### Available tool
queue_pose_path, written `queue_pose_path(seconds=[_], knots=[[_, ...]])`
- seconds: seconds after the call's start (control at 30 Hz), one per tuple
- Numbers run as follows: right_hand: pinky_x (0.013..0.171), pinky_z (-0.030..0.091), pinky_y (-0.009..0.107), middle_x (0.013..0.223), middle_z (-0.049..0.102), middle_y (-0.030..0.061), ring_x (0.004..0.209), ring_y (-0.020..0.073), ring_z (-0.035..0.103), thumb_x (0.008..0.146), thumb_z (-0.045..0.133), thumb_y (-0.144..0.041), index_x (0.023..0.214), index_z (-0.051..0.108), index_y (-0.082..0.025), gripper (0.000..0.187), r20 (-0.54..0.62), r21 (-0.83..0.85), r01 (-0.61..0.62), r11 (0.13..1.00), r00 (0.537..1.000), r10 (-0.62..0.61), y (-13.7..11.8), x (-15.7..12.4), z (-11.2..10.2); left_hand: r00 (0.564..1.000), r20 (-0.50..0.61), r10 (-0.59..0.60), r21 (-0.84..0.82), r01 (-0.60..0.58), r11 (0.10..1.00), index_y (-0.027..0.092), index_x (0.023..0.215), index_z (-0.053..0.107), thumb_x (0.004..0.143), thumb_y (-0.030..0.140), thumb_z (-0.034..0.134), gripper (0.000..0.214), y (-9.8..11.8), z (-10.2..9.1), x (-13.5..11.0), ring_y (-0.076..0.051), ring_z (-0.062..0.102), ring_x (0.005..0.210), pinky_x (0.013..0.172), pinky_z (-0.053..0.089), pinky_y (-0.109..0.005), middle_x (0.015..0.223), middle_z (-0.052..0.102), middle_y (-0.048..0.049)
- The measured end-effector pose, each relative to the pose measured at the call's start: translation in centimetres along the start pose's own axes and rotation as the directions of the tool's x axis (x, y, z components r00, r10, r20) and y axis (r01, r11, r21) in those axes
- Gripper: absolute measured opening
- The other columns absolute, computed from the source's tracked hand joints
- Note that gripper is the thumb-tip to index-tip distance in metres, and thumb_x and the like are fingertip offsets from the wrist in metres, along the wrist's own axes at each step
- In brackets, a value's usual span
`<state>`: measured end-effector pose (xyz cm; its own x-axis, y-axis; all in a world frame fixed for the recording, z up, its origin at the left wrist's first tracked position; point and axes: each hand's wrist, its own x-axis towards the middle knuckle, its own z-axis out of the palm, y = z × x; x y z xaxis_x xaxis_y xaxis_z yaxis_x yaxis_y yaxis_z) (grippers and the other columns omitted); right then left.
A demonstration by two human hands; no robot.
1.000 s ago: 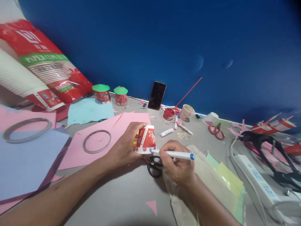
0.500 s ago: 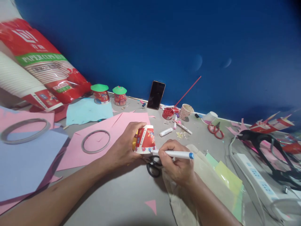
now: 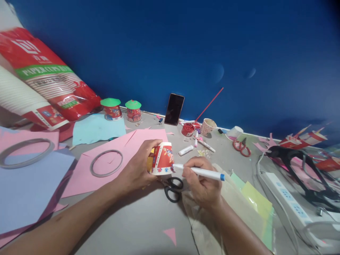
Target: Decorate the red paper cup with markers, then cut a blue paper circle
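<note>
My left hand (image 3: 138,164) is wrapped round a red and white paper cup (image 3: 165,157), held upside down with its wide rim at the bottom. Small blue and red flower marks run along the cup's white lower band. Pinched in my right hand (image 3: 203,182) is a white marker (image 3: 204,172) with a blue end. Its tip meets the right side of the cup near the band. A pair of black-handled scissors (image 3: 174,189) lies on the table just below the cup, its blades partly hidden behind my left hand.
Pink paper (image 3: 87,170) with a grey ring (image 3: 106,163) lies left. Two green-topped cups (image 3: 111,109), a phone (image 3: 174,109) and a red paint pot (image 3: 188,130) stand along the wall. Red-handled scissors (image 3: 241,147) and a power strip (image 3: 288,198) are on the right.
The marker tip has moved right and slightly up along the cup, and the cup has turned a little in my left hand. The view has shifted slightly.
</note>
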<state>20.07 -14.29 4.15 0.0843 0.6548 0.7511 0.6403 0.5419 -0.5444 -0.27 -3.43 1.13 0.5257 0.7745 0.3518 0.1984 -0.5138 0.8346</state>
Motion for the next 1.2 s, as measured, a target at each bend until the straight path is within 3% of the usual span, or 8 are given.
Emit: queue_pose_path(seconds=[0.23,0.37,0.53,1.07,1.2], knots=[[0.069,0.059,0.025,0.092,0.083,0.0017,0.072,0.0161,0.078,0.104,0.064,-0.015,0.111,0.070,-0.025,0.014,0.005,-0.087,0.044,0.995,0.999,-0.044,0.4,0.2,-0.1,0.992,-0.039,-0.123,-0.160,0.115,0.980,0.028,0.143,0.051,0.065,0.046,0.101,0.094,0.5,0.0,-0.1,-0.040,0.066,0.142,0.122,0.054,-0.059,0.153,0.061,-0.0145],[0.061,0.056,0.024,0.085,0.079,-0.0009,0.063,0.0150,0.072,0.099,0.076,-0.018,0.115,0.069,-0.026,0.019,0.029,-0.113,0.086,0.990,0.996,-0.084,0.8,0.3,0.4,0.982,-0.061,-0.180,-0.223,0.162,0.961,0.029,0.141,0.050,0.066,0.046,0.101,0.092,0.8,-0.1,-0.3,-0.043,0.063,0.147,0.121,0.054,-0.060,0.154,0.061,-0.0154],[0.059,0.053,0.025,0.081,0.075,-0.0017,0.062,0.0150,0.067,0.099,0.074,-0.015,0.114,0.068,-0.026,0.020,0.013,-0.111,0.108,0.988,0.994,-0.108,1.2,0.3,0.7,0.971,-0.058,-0.231,-0.321,0.201,0.926,0.031,0.141,0.051,0.062,0.050,0.104,0.097,1.0,-0.1,-0.3,-0.044,0.057,0.153,0.123,0.052,-0.063,0.160,0.059,-0.0166],[0.064,0.054,0.029,0.087,0.077,0.0010,0.070,0.0186,0.070,0.099,0.068,-0.009,0.118,0.067,-0.027,0.025,0.043,-0.109,0.174,0.979,0.984,-0.171,0.9,0.0,0.7,0.982,-0.001,-0.189,-0.284,0.181,0.942,0.031,0.145,0.050,0.061,0.047,0.107,0.103,0.9,-0.2,-0.4,-0.045,0.058,0.151,0.125,0.048,-0.067,0.159,0.058,-0.0164],[0.065,0.055,0.029,0.091,0.079,0.0022,0.075,0.0194,0.071,0.099,0.067,-0.008,0.120,0.068,-0.026,0.027,0.066,-0.124,0.180,0.976,0.983,-0.173,1.1,-0.4,0.6,0.983,0.095,-0.159,-0.368,0.183,0.912,0.031,0.153,0.047,0.062,0.048,0.107,0.111,1.0,-0.6,-0.6,-0.046,0.053,0.157,0.125,0.050,-0.062,0.165,0.057,-0.0174]])
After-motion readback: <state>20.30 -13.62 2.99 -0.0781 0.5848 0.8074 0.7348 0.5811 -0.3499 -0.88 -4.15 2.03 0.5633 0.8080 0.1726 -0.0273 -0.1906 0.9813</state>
